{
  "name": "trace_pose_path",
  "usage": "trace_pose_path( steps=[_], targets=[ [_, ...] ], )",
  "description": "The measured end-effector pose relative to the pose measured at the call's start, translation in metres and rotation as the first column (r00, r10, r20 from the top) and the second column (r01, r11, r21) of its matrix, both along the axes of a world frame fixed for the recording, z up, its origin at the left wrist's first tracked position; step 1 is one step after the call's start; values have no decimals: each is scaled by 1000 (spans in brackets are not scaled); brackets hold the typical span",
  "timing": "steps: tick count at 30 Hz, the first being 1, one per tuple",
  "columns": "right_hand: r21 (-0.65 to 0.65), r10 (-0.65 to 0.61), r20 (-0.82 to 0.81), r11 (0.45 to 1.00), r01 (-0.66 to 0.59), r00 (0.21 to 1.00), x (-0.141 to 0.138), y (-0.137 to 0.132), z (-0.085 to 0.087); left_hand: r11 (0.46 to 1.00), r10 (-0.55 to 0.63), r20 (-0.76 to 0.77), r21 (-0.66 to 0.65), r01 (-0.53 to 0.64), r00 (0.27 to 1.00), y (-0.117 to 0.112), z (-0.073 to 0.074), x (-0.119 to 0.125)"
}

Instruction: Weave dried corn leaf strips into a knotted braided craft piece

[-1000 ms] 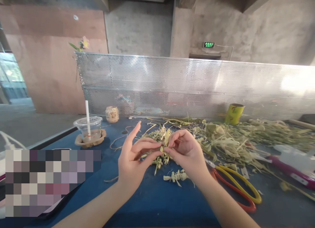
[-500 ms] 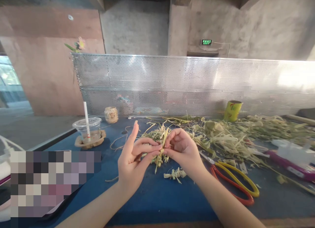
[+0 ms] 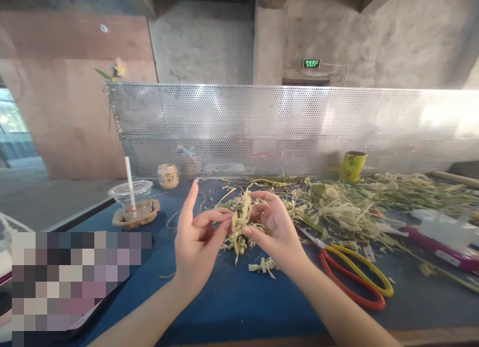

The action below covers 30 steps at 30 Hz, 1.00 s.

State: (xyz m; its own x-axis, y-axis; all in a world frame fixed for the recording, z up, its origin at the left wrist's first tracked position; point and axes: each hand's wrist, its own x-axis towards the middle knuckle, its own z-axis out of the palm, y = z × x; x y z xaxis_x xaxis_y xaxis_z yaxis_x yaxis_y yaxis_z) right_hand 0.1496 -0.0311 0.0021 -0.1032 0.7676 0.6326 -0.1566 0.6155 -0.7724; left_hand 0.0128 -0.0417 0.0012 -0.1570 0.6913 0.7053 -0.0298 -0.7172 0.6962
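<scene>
Between my two hands a pale green-yellow knotted strip of dried plant leaf [image 3: 241,219] stands roughly upright. My left hand [image 3: 198,237] pinches its left side between thumb and fingertips, with one finger pointing straight up. On the other side my right hand [image 3: 275,227] holds it between the thumb and curled fingers. Just behind and below lies a heap of shredded leaf strips [image 3: 228,203], partly covered by the hands. A small knotted leaf piece [image 3: 264,267] rests on the blue table [image 3: 239,307] below my right hand.
Scissors with red and yellow handles [image 3: 352,274] lie right of my right forearm. Dried leaves [image 3: 348,212] spread across the right side, near a purple power strip [image 3: 441,247] and a yellow tube [image 3: 353,167]. Leftward stand a lidded plastic cup [image 3: 130,194] and a small jar [image 3: 168,176].
My hands have drawn slightly apart, the left one moving left. The knotted strip between them now shows more fully. The view has shifted a little.
</scene>
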Motion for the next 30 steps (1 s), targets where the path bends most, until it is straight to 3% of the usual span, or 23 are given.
trace_pose_path(
  steps=[3, 7, 11, 15, 17, 20, 25, 30],
  targets=[
    [-66, 60, 71, 996, -55, 996, -1, 2, -4, 997, -21, 6, -72, 22, 1000, 3, 2, 0],
    [-190, 101, 100, 978, -81, 990, -5, 4, -8, 997, -63, -94, -45, 59, 994, 7, -3, 1],
    [-177, -55, 213, 980, 93, 975, -3, 7, -9, 998, 46, -281, 58, -31, 959, 12, -6, -3],
    [2, -242, 383, 965, 261, 891, 2, 8, -7, 989, 125, -400, 123, -82, 908, 16, -8, -6],
    [-10, -196, 401, 976, 219, 895, 3, 8, -5, 990, 106, -405, 131, -57, 908, 17, -10, -6],
    [-76, -85, 290, 991, 112, 953, 4, 9, -3, 995, 42, -369, 100, -5, 928, 18, -13, -5],
    [-170, -3, 199, 985, 38, 980, 9, 14, 0, 999, 13, -269, -30, -22, 963, 17, -7, -4],
    [-235, 27, 151, 972, 10, 988, 17, 16, 3, 997, 11, -268, -65, -29, 963, 14, -3, -5]
  ],
)
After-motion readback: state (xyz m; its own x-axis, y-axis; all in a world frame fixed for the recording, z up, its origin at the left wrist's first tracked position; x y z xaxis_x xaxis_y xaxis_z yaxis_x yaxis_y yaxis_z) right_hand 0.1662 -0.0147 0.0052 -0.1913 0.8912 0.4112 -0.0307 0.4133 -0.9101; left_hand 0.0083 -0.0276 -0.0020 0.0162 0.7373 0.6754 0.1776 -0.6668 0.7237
